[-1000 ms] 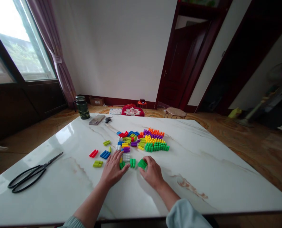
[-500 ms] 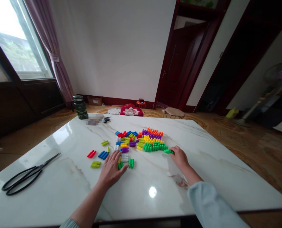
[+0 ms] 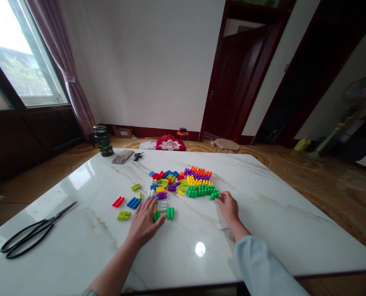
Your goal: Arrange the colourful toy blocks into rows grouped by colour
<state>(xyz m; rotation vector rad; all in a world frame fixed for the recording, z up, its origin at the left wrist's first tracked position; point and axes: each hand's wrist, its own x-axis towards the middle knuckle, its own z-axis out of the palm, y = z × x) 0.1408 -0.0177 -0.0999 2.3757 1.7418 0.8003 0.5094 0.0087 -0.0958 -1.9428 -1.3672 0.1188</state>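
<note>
My left hand (image 3: 145, 220) lies flat with fingers spread over part of a loose group of coloured plastic pieces, hiding some of them. Beside its thumb lie green pieces (image 3: 170, 213) and white pieces (image 3: 162, 205). My right hand (image 3: 229, 205) has its thumb and fingers closed at the right end of a row of green plastic pieces (image 3: 201, 190), pinching the end green plastic piece (image 3: 214, 195), which now stands upright. Behind that row stand yellow pieces (image 3: 198, 180), purple pieces (image 3: 196, 174) and orange pieces (image 3: 201, 170) in rows.
Black-handled scissors (image 3: 36, 233) lie at the left of the white marbled table (image 3: 189, 255). Red pieces (image 3: 118, 202), blue pieces (image 3: 134, 202) and lime pieces (image 3: 123, 215) lie left of my hand. A camouflage bottle (image 3: 103, 141), phone (image 3: 123, 156) and keys (image 3: 137, 156) are at the back.
My right hand has moved slightly left, and the green piece at its fingertips has gone from lying flat to standing at the row's end. My left hand stays put.
</note>
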